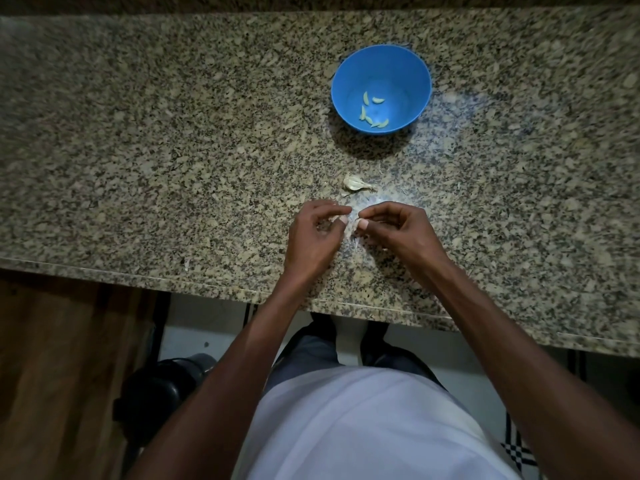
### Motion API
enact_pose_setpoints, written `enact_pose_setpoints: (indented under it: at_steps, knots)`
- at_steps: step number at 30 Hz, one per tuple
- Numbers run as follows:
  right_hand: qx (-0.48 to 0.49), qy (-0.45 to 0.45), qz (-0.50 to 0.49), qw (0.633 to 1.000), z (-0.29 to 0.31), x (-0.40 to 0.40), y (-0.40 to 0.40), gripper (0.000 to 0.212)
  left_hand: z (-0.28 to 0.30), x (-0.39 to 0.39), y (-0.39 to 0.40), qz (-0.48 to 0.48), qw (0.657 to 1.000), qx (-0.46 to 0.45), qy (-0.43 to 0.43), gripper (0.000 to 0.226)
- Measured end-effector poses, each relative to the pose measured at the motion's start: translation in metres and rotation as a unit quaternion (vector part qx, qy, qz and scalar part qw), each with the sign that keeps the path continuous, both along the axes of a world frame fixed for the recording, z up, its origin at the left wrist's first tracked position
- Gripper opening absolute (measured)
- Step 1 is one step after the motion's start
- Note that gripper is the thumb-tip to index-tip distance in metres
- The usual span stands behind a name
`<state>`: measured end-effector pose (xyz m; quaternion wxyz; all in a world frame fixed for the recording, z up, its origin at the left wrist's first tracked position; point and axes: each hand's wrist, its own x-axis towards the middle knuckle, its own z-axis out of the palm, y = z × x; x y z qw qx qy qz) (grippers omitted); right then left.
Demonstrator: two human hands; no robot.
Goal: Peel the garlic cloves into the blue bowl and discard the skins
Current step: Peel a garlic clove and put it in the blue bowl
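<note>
head view: only camera; looks straight down over a speckled beige-and-black granite countertop [173,150].
blue bowl: round blue plastic bowl [349,67] stands well beyond the hands, right of centre. Five or so pale peeled garlic cloves [374,112] lie at its bottom.
unpeeled stock: a small papery white cluster of unpeeled garlic [356,184] lies on the counter between bowl and hands, near the fingertips but apart from them.
left hand: left hand [315,237] has thumb and forefinger curled together in a pinch, tips facing the other hand. Whatever it pinches is too small and too washed out by glare to name – presumably a clove.
right hand: right hand [398,233] mirrors it, thumb and forefinger narrowed to a pinch just beside the left fingertips. A thin dark sliver shows at the thumbnail, possibly skin or a stem.
skins: a few pale flakes of loose garlic skin [187,263] lie on the counter near the front edge and under the hands.
step: judged mid-peel – both hands working one clove, some cloves done, the cluster not yet touched.
next move: strip the skin off, carry the bare clove forward to the bowl, drop it in; a fine fingertip hold is needed since the piece is tiny.
discard: skins still lie on the counter. A dark round bin-like thing [162,382] sits on the floor at lower left, but it's too dim to confirm.
</note>
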<state>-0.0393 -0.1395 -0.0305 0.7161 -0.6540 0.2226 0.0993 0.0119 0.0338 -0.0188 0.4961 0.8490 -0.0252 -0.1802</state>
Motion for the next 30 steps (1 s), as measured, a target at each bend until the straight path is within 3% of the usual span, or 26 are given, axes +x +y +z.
enact_pose_setpoints:
  at_steps: [5,13,15,18,21,30]
  knots:
    - [-0.038,-0.004,0.004,0.999,-0.003,0.002,0.0,0.02,-0.001,0.002,0.002,-0.027,0.996,-0.056,0.07,0.025]
    - [-0.078,-0.04,0.009,0.996,-0.007,0.001,0.0,0.01,-0.002,0.001,0.003,0.014,0.982,-0.134,0.134,0.023]
    - [-0.081,-0.045,0.009,0.996,-0.008,0.002,0.0,0.008,-0.002,-0.003,0.002,0.056,0.961,-0.184,0.199,0.023]
    - [-0.086,-0.048,-0.003,0.995,-0.009,0.003,0.002,0.007,-0.004,-0.01,-0.003,0.139,0.901,-0.282,0.3,0.023]
    - [-0.084,-0.051,-0.03,0.995,-0.011,0.001,0.006,0.006,-0.006,-0.012,-0.011,0.202,0.867,-0.323,0.32,0.019]
    - [-0.074,-0.026,-0.093,0.993,-0.012,-0.005,0.012,0.016,-0.006,-0.013,-0.023,0.182,0.937,-0.221,0.201,0.009]
